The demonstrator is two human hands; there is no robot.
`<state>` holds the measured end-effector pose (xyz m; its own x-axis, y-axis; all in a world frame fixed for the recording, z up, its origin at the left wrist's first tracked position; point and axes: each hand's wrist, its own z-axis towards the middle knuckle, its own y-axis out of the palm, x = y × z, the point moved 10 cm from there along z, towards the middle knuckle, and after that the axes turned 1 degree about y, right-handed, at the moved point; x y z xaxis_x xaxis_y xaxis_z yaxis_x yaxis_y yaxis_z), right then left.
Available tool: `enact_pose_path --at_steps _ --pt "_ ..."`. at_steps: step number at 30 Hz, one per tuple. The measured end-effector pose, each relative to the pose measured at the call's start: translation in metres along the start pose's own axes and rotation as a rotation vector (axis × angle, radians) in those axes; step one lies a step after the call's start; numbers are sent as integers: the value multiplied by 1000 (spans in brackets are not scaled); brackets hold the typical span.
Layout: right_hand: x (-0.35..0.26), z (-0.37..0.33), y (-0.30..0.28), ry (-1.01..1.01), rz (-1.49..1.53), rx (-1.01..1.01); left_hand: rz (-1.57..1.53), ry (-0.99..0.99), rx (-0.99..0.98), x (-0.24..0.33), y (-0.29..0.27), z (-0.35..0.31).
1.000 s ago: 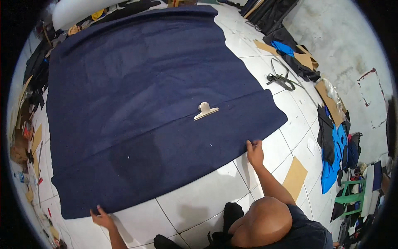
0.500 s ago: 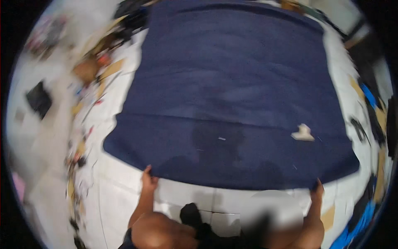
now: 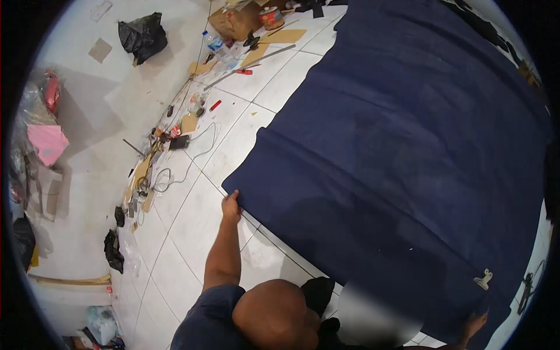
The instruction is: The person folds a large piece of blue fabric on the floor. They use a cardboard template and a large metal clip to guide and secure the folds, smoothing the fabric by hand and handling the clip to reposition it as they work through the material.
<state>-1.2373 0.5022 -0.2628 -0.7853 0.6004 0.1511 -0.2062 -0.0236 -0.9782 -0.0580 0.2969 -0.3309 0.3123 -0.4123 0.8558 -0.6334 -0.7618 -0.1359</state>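
A large sheet of navy fabric (image 3: 396, 146) lies spread over the white tiled floor, with soft creases across it. Close to its near left corner, my left hand (image 3: 231, 205) is closed on the edge, the arm stretched out. My right hand (image 3: 476, 324) is at the near right part of the sheet and seems to pinch its edge, though the fingers show only in part. A pale metal bulldog clip (image 3: 483, 280) rests on the cloth just above that hand. My bent knee (image 3: 271, 312) is beside the near edge, and a blurred patch hides part of that edge.
Along the left wall are a cable (image 3: 204, 153), a red lighter-like object (image 3: 216, 105), a plastic bottle (image 3: 214, 42), a can (image 3: 270, 18) and a cardboard box (image 3: 236, 22). A black plastic bag (image 3: 143, 36) is farther left. A dark corded object (image 3: 528, 287) lies beyond the sheet's right side.
My view has turned left, so the sheet appears slanted and farther right. My left hand has shifted along the edge toward the left corner. The clip still lies on the cloth.
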Motion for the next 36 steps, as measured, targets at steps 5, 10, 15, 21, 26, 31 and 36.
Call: enact_pose_path --at_steps 5,10,15,21,26,31,36 --pt "-292 10 -105 -526 274 -107 123 141 95 59 -18 8" --pt "-326 22 -66 -649 99 -264 489 358 40 68 -33 30" --pt "-293 43 -25 -608 157 -378 629 652 160 89 -14 -9" --pt "-290 54 -19 -630 72 -271 609 730 257 95 -17 -23" --pt "-317 56 -31 -610 128 -353 622 611 168 87 -42 9" --pt "-301 50 -33 -934 199 36 642 477 16 88 -19 32" --pt "-317 60 -26 -830 294 -237 497 179 -50 79 -17 28"
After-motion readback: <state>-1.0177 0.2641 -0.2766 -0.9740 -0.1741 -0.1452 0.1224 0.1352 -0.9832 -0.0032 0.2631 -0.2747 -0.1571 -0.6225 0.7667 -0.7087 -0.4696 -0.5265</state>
